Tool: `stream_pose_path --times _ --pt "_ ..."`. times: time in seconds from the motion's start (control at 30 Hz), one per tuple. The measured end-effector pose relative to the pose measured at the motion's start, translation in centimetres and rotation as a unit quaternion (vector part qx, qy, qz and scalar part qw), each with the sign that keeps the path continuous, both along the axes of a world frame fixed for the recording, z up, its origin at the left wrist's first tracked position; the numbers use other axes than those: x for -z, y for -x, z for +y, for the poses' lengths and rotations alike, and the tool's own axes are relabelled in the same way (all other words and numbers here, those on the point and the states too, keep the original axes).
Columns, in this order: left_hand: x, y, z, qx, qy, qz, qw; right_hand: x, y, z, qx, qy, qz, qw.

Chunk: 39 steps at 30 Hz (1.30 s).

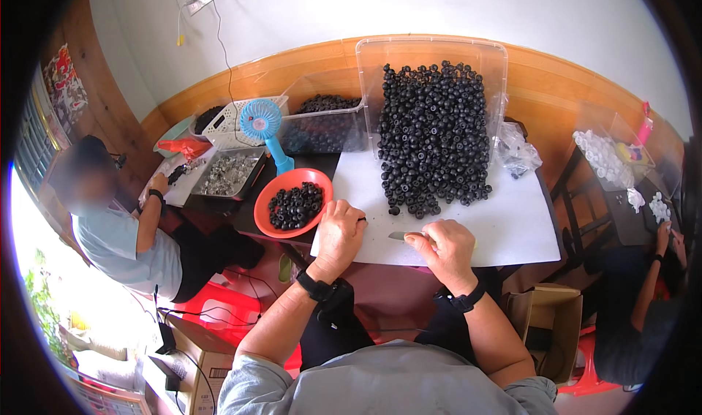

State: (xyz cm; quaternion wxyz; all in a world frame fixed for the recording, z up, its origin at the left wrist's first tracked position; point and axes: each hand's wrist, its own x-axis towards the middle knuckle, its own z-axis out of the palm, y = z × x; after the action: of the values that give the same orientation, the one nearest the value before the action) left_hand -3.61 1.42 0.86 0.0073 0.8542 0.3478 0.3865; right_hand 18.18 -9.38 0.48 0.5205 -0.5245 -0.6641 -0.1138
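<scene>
My left hand point(338, 234) is closed above the near left part of a white board point(519, 221). A small black part point(362, 219) shows at its fingertips, mostly hidden by the fingers. My right hand point(444, 248) grips a small knife point(397, 235), its short blade pointing left toward the left hand. Beyond both hands a large heap of black ring-like parts point(435, 137) spills from a tipped clear plastic bin point(497, 68) onto the board. Beside my left hand stands an orange-red bowl point(262, 209) with more such black parts inside.
A blue fan point(260, 120) stands behind the bowl. Further left are a metal tray point(229, 172) of small pieces and a white basket point(274, 106). One person point(131, 247) sits at left, another point(643, 298) at right. A cardboard box point(545, 327) is by my right elbow.
</scene>
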Motion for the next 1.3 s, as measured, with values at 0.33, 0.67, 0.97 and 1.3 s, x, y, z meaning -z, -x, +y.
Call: stream_pose_path --times 0.33,0.67,0.97,1.3 --pt "-0.6 -0.4 -0.5 0.019 0.021 0.018 0.999 -0.1 0.1 -0.1 0.001 -0.002 0.003 1.000" --pt "-0.6 -0.2 -0.8 0.021 -0.052 0.083 0.995 -0.2 0.0 -0.1 0.003 0.000 -0.007 1.000" --pt "-1.8 -0.9 -2.5 0.160 0.444 -0.301 0.829 -0.1 0.0 -0.2 -0.004 0.005 -0.006 1.000" --pt "-0.1 -1.7 -3.2 0.222 0.517 -0.371 0.739 0.0 0.0 -0.1 0.006 0.017 0.014 1.000"
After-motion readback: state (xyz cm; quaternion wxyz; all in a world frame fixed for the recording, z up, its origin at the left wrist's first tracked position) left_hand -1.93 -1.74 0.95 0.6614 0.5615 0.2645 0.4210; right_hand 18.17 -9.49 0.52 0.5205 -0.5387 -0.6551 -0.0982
